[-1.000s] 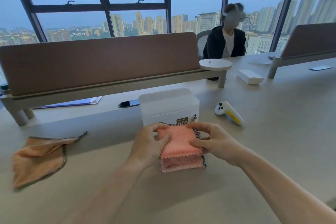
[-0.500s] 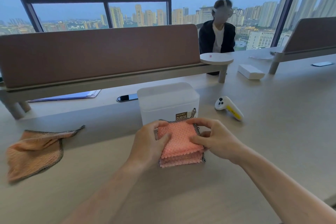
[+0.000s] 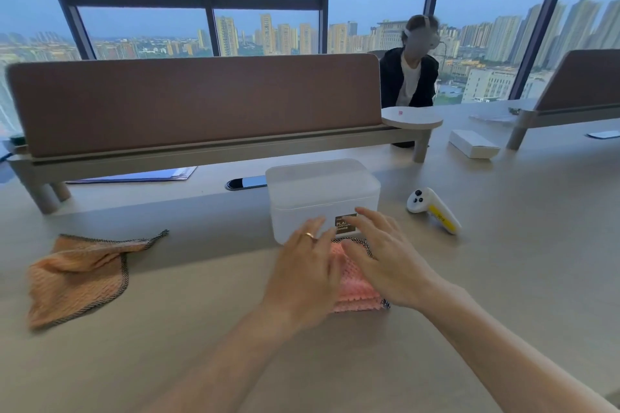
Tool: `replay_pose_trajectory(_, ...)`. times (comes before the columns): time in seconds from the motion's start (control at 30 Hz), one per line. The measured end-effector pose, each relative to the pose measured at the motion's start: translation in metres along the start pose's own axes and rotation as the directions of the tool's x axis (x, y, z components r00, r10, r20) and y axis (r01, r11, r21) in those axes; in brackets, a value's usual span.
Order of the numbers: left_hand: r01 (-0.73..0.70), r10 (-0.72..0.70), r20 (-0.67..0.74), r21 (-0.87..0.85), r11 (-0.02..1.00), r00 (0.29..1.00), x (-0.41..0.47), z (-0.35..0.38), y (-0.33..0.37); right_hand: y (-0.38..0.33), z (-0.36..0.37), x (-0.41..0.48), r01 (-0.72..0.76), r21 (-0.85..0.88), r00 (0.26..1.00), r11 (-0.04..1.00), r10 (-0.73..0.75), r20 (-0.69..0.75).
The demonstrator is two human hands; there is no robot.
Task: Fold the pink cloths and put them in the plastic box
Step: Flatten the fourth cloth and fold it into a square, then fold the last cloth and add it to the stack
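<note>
A folded pink cloth (image 3: 355, 288) with dark trim lies on the table just in front of the translucent plastic box (image 3: 322, 191), whose lid is on. My left hand (image 3: 307, 273) and my right hand (image 3: 385, 261) lie flat over the cloth with fingers stretched forward, fingertips close to the box's front wall. Most of the cloth is hidden under both hands. A second pink-orange cloth (image 3: 79, 273) lies crumpled and unfolded at the left of the table.
A white and yellow controller (image 3: 432, 209) lies right of the box. A white carton (image 3: 473, 143), a phone (image 3: 246, 183) and papers (image 3: 141, 175) sit farther back. A brown desk divider (image 3: 194, 104) runs behind the box; a person sits beyond it.
Both hands let go of the cloth's sides and now lie flat on top of it, fingers extended toward the box. The folded cloth stays in place.
</note>
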State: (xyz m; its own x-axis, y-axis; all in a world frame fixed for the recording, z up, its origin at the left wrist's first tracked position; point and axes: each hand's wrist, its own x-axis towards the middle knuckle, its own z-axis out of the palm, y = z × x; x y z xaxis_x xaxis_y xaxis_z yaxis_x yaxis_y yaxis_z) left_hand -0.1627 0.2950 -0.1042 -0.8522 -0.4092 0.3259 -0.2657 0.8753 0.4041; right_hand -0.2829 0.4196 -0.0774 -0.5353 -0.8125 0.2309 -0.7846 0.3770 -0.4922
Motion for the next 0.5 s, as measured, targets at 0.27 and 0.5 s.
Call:
replay_pose_trajectory(0.27, 0.030, -0.045, 0.170, 0.094, 0.995, 0.984, -0.005, 0.033, -0.005, 0.017, 0.047, -0.002, 0.043, -0.218, 0.982, 0.975, 0.000, 0.191)
replay_pose_trajectory(0.5, 0.103, -0.119, 0.206, 0.087, 0.991, 0.971, -0.018, 0.019, -0.020, 0.019, 0.042, 0.000, 0.055, -0.372, 0.956, 0.926, 0.059, 0.288)
